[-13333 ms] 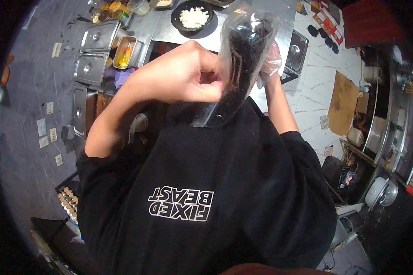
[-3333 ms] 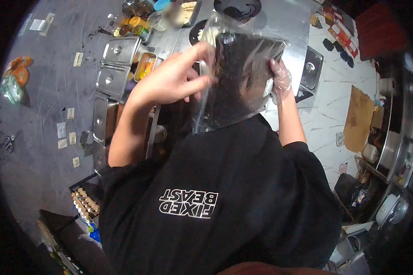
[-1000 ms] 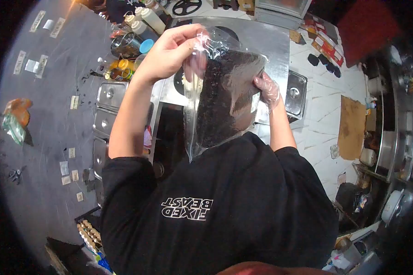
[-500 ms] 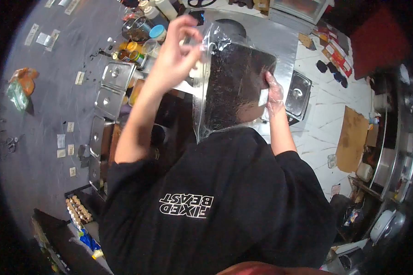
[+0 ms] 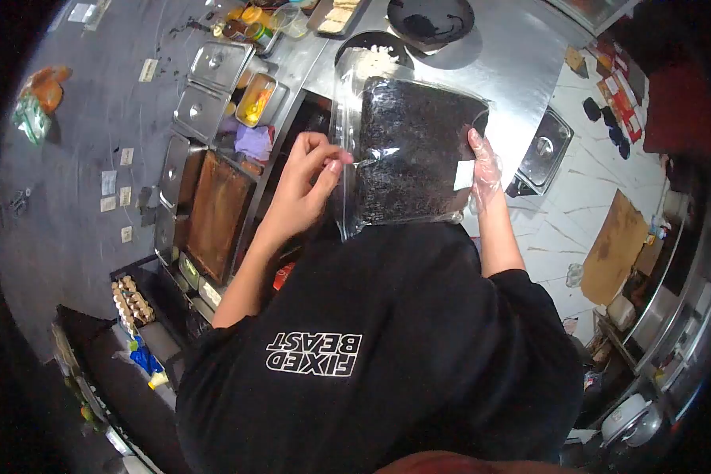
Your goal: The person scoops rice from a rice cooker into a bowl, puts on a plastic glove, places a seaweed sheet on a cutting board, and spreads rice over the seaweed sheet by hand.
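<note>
A clear zip bag of dark, flat sheets that look like nori [image 5: 419, 150] is held up in front of my chest, with a small white label on its right side. My right hand [image 5: 486, 167], in a clear plastic glove, grips the bag's right edge with the thumb on top. At the opposite side, my bare left hand [image 5: 310, 178] has its thumb and fingers pinched at the bag's clear left edge. Just beyond the bag, a dark bowl [image 5: 363, 43] with pale shredded food is partly hidden behind it.
A black pan [image 5: 430, 20] stands on the steel counter [image 5: 505, 59]. To the left are lidded steel containers [image 5: 221, 63], a tray of yellow and orange food [image 5: 257, 101] and a brown board [image 5: 217, 209]. An egg tray [image 5: 133, 302] lies lower left; a lidded steel pan [image 5: 547, 150] is at right.
My left hand has come down from above the bag's top corner to its left edge and pinches there. My right hand keeps its hold. The view has shifted, showing more of the counter.
</note>
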### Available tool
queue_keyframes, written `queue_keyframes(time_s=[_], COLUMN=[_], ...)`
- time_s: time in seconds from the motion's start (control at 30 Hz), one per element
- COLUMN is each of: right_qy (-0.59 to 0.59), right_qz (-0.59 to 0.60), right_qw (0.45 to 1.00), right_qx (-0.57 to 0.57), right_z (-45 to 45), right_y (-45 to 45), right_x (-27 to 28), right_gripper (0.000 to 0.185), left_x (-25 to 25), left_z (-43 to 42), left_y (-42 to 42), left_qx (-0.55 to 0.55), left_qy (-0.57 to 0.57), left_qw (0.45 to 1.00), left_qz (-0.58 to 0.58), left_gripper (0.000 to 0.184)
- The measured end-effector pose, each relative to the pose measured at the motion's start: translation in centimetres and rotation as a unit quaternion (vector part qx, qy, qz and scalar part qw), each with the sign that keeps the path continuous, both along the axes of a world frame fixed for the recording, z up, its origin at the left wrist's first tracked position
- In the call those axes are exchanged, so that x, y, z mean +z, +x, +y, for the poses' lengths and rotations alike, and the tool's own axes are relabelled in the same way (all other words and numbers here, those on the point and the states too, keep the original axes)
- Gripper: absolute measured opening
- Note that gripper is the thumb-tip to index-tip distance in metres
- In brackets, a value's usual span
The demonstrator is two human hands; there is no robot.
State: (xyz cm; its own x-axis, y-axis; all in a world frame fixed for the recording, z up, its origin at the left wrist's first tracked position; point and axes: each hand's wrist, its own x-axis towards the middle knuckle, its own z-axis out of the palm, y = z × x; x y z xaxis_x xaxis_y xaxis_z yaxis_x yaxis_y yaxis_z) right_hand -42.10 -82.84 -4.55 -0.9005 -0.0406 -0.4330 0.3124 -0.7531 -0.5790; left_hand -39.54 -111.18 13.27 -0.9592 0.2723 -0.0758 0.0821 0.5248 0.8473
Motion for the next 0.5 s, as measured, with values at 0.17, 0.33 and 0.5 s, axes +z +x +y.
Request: queue_keyframes(time_s=[0.17,0.33,0.5], right_qy=[-0.002,0.019,0.131], right_qz=[0.0,0.012,0.023], right_qw=[1.0,0.999,0.989], right_qx=[-0.025,0.024,0.058], right_z=[-0.6,-4.1,-8.4], right_y=[0.3,-1.0,-2.5], right_x=[-0.2,2.8,-1.3], right_gripper=[0.049,0.048,0.057], left_x=[0.5,-0.5,-2.9], left_z=[-0.7,-4.5,-10.7], left_y=[3.1,2.3,4.4], left_qx=[-0.112,-0.017,-0.001], left_qy=[0.001,0.059,0.002], left_qw=[0.994,0.998,1.0], left_qz=[0.0,-0.017,0.005], left_gripper=[0.031,0.037,0.035])
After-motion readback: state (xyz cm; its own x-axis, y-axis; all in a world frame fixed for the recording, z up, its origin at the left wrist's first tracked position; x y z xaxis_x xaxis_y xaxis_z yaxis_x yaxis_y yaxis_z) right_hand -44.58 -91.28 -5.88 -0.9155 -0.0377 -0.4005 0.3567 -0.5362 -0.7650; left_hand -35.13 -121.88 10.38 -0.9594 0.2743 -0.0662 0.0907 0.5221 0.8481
